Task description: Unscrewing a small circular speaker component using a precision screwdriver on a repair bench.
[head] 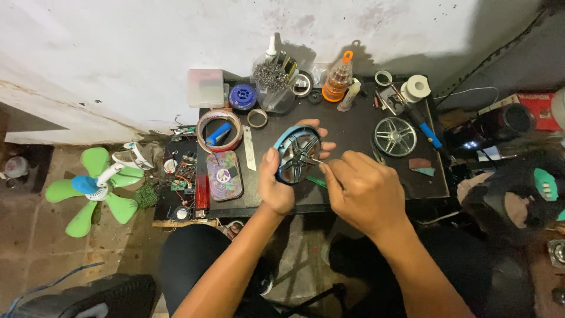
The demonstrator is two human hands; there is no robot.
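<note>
A person seated at a low dark worktable (pixel 353 126) grips a round motor housing (pixel 297 154), blue-rimmed with metal spokes, in the left hand (pixel 274 187). The thumb presses the near rim and the fingers curl around the far edge, so the hand is wrapped firmly about the disc, which is tilted up off the table just above its front edge. The right hand (pixel 364 189) is drawn into a narrow pinch, thumb and forefinger closed on a thin metal tool (pixel 316 160) whose tip touches the hub of the housing; what kind of tool it is cannot be told.

Beyond the held disc, to its right, a second spoked metal ring (pixel 394 136) lies flat on the table, with a blue-handled tool (pixel 428 132) just past it. To the left of the left hand lie a patterned tin (pixel 223 175) and a roll of copper-coloured wire (pixel 219 131). Farther back, against the wall, stand a clear jar of screws (pixel 272 82) and an orange-capped bottle (pixel 338 79). On the floor well to the left sits a green fan blade (pixel 91 189).
</note>
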